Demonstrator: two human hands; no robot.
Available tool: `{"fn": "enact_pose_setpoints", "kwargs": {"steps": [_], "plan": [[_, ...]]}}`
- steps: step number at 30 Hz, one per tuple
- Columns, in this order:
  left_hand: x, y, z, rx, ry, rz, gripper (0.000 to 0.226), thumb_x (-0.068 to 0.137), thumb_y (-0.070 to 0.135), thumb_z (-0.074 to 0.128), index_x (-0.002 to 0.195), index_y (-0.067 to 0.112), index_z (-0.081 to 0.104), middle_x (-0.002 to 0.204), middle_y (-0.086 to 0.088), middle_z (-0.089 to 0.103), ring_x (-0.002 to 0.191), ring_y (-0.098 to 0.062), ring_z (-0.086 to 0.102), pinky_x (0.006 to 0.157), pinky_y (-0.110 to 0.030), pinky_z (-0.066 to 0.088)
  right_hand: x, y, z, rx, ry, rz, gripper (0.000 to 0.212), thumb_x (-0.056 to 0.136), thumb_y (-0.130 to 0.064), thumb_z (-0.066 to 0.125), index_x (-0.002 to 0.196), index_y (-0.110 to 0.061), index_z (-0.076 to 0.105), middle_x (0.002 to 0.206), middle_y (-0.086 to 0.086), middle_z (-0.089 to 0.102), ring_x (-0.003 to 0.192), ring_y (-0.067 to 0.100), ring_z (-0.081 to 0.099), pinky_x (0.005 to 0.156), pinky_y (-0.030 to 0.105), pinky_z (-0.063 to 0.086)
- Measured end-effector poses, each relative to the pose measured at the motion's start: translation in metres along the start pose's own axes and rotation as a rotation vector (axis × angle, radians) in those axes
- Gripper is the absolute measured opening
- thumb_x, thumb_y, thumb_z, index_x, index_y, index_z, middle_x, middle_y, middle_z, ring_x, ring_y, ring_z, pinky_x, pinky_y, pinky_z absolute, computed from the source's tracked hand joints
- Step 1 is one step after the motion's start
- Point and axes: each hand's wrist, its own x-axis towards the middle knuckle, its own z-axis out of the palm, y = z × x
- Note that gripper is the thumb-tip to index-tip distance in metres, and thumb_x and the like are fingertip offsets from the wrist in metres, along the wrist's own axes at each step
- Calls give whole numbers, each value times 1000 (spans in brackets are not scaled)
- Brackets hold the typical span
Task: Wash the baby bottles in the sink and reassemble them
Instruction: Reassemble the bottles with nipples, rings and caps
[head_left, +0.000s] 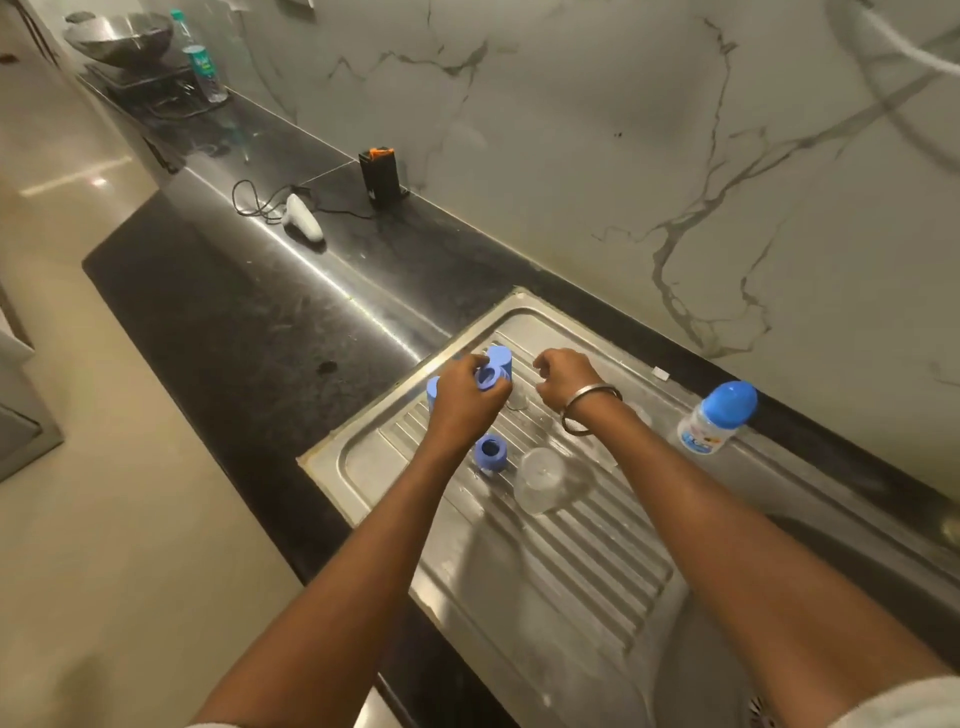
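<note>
Left hand (462, 395) pinches a light, stiff, wet-slick blue collar ring (488, 376) by its rim; right hand (563, 376) curls, seemingly pinching something clear.

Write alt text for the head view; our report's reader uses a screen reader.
A person's left hand holds a blue bottle ring over a steel drainboard, the right hand curled beside it. Another blue ring and a clear bottle sit on the drainboard; an assembled bottle stands at the right.
</note>
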Motion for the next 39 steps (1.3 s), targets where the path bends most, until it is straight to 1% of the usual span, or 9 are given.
{"fn": "enact_pose_setpoints", "kwargs": {"steps": [7,9,13,19,26,31,34,36,39], "plan": [[8,-10,10,-11,-15,-12,37,89,22,64,123,9,58,113,-5,64,101,-17,61,86,-26,50,27,-5,27,-89,-153,97,42,88,-23,65,125,-4,54,124,15,58,113,31,57,95,36,46],[9,-11,12,-17,-11,-9,35,88,20,65,120,9,59,110,-5,65,97,-15,61,80,-21,47,31,-5,34,-72,-139,101,39,88,-24,65,120,-4,56,121,16,60,109,31,59,91,35,46],[10,-12,11,-14,-8,2,33,87,18,66,118,9,60,107,-4,64,95,-15,60,77,-18,45,35,-6,44,-7,-69,142,27,88,-21,65,110,-6,62,109,13,65,83,22,54,73,30,44],[10,-13,12,5,-3,10,31,87,20,67,116,11,60,102,3,60,93,-10,58,69,-8,40,32,-5,37,11,-53,136,28,87,-21,68,109,-6,62,104,12,66,81,20,54,74,27,44],[-1,-5,11,-12,-2,37,31,88,20,67,117,13,59,94,11,56,83,-4,56,68,-11,41,16,-6,14,95,42,95,30,86,-24,70,108,-5,64,103,13,67,90,24,62,84,32,51],[-12,2,10,-31,-14,55,38,89,20,67,125,13,56,108,3,59,97,-10,58,80,-16,46,-2,-4,-8,152,158,46,27,84,-20,71,105,-5,64,102,13,67,92,24,64,84,31,53],[-20,10,10,-60,-23,59,38,89,19,67,125,12,57,113,-1,61,105,-17,61,93,-31,52,-18,4,-26,260,273,-10,25,82,-18,74,99,-3,64,97,13,67,86,21,63,74,23,48],[-27,19,13,-69,-14,94,33,88,17,67,119,11,59,112,-6,64,102,-20,62,94,-38,52,-31,14,-37,360,360,-47,24,81,-20,75,94,-5,64,94,11,65,79,16,58,66,12,42],[-38,36,25,-94,-11,153,34,88,19,68,119,8,60,113,-8,64,101,-19,62,92,-35,53,-55,36,-50,497,470,-74,24,81,-24,75,89,-7,61,89,7,63,76,14,56,55,0,37]]}}
